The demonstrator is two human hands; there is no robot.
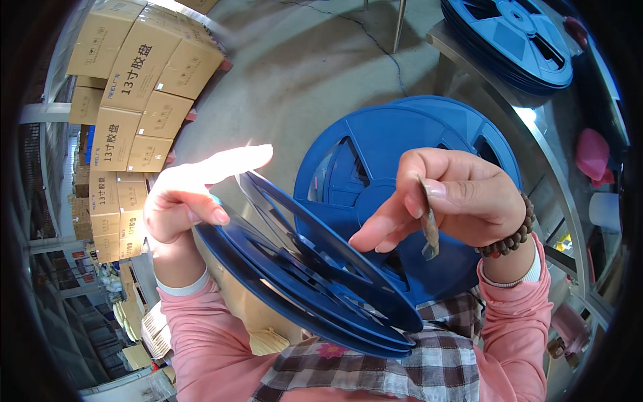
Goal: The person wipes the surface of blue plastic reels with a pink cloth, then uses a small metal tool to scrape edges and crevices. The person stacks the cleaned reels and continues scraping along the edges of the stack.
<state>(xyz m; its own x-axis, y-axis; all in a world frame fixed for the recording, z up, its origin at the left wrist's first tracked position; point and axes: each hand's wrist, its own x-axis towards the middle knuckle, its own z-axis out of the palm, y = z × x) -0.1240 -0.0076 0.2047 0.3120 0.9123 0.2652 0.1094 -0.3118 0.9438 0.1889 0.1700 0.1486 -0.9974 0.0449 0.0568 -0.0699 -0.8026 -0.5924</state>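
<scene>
My left hand [191,191] is at the upper edge of several blue plastic reel discs [301,288], which stand tilted against my checked apron. Its thumb presses on the discs' rim while the index finger stretches out past the front disc [348,258], which leans apart from the others at the top. Between thumb and index finger, my right hand [455,197] pinches a thin, worn, blade-like strip [430,234], its other fingers loosely bent. Behind that hand stand large blue reels [375,134] with cut-out windows, partly hidden by hand and discs.
Stacked cardboard cartons [127,100] rise at the left. On a metal-edged table [462,60] at the upper right lies a pile of blue reels [516,40]. A pink object [592,154] and a white cup-like object [604,210] are at the right. A cable [375,43] crosses the floor.
</scene>
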